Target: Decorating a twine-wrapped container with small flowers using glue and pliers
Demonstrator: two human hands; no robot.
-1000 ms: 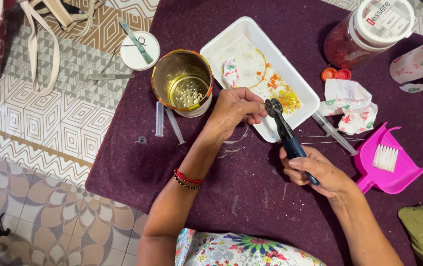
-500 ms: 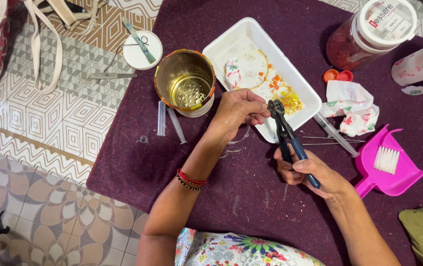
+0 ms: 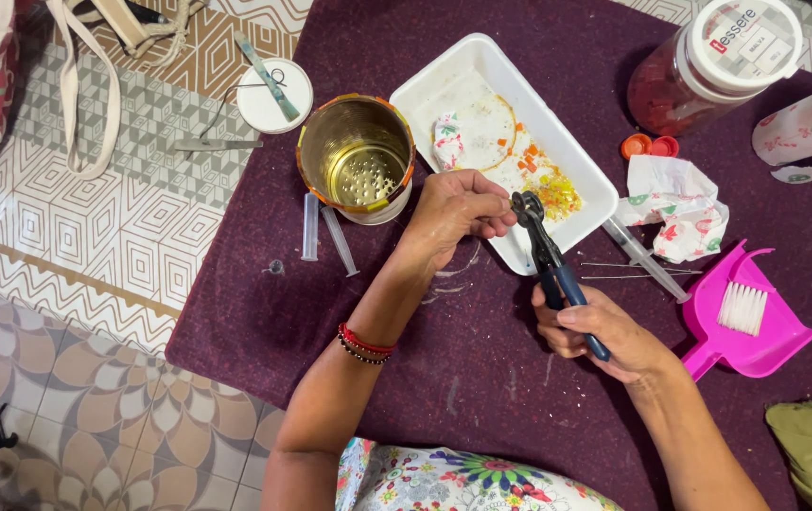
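Note:
My right hand (image 3: pixel 604 333) grips blue-handled pliers (image 3: pixel 548 257) whose jaws point up toward the near edge of a white foam tray (image 3: pixel 444 90). My left hand (image 3: pixel 458 213) is curled with its fingertips pinched right at the jaws; what they pinch is too small to see. The tray holds orange and yellow beads (image 3: pixel 543 182) and a crumpled scrap (image 3: pixel 447 142). A gold tin can (image 3: pixel 357 156) with small holes in its bottom stands just left of my left hand.
All this lies on a purple cloth (image 3: pixel 481 378) over patterned floor tiles. Clear syringes (image 3: pixel 323 232) lie by the can, another syringe (image 3: pixel 647 260) and thin needles right of the tray. A pink dustpan with a brush (image 3: pixel 742 312), crumpled tissue (image 3: pixel 680 203), a lidded jar (image 3: pixel 708 61) and a white lid (image 3: pixel 273 95) are around.
Both hands stay together at the tray's edge. The pliers have tilted slightly and my right hand has shifted a little on the handles.

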